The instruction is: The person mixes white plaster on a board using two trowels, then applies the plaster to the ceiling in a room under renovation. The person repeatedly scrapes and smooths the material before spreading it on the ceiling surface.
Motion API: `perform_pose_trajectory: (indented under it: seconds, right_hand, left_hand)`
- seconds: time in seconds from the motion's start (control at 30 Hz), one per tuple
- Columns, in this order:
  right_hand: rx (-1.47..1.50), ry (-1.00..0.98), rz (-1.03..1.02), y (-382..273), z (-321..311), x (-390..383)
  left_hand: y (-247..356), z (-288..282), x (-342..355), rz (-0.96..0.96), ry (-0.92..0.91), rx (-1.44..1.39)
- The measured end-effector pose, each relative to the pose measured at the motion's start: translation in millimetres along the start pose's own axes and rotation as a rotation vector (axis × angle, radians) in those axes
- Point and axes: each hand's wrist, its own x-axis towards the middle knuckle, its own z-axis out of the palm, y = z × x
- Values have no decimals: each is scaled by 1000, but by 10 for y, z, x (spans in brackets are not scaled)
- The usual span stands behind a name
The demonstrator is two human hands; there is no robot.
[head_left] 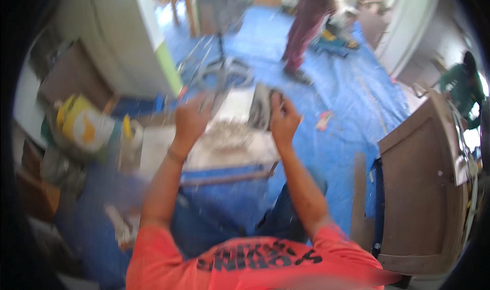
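Both arms reach forward over a low, pale board bearing a heap of off-white material. My left hand is closed around a blurred flat tool at the left of a white rectangular piece. My right hand is closed on a grey, smeared object at that piece's right; its exact kind is too blurred to tell.
Blue sheeting covers the floor. A person stands ahead; another is at far right. A yellow-white bucket sits left, a fan-like stand ahead, a wooden panel right, a wall corner upper left.
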Motion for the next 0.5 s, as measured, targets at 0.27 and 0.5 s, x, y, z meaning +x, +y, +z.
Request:
perform_pose_trajectory:
  seconds: [0.27,0.5]
  right_hand:
    - [135,-222,19,-722,510,-922]
    - [47,-281,-208,-660,816,-783]
  left_hand:
    - [83,-289,-720,-543,14,-221]
    - [382,-535,-857,-530,17,-137]
